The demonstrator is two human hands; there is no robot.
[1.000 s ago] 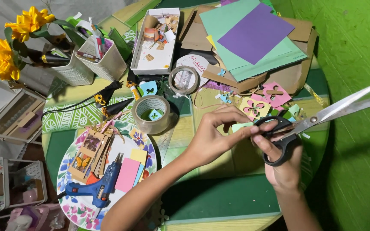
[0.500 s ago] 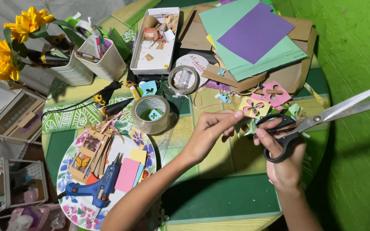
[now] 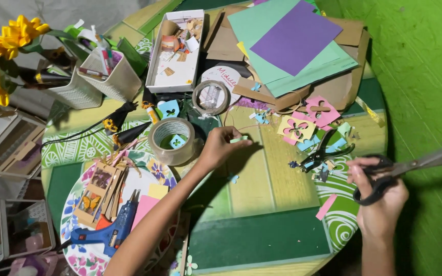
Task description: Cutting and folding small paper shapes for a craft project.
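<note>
I am looking down at my round bench (image 3: 262,240), painted in green and yellow bands and crowded with craft supplies along its far edge. A stack of teal and purple paper sheets (image 3: 292,46) lies at the far right edge; a roll of wide tape (image 3: 172,140) sits near the middle, just left of my left hand.

My left hand (image 3: 221,148) rests over the centre of the bench, fingertips pinched closed on a small pale green paper strip (image 3: 240,139), which pokes out to the right, its long axis running roughly left to right.

My right hand (image 3: 382,194) hangs at the right edge, well apart from the strip, fingers closed through the black handles of the scissors (image 3: 410,171). Their blades look nearly closed and point away off the right edge, so the strip lies to the left of the scissors and behind their handles.
</note>
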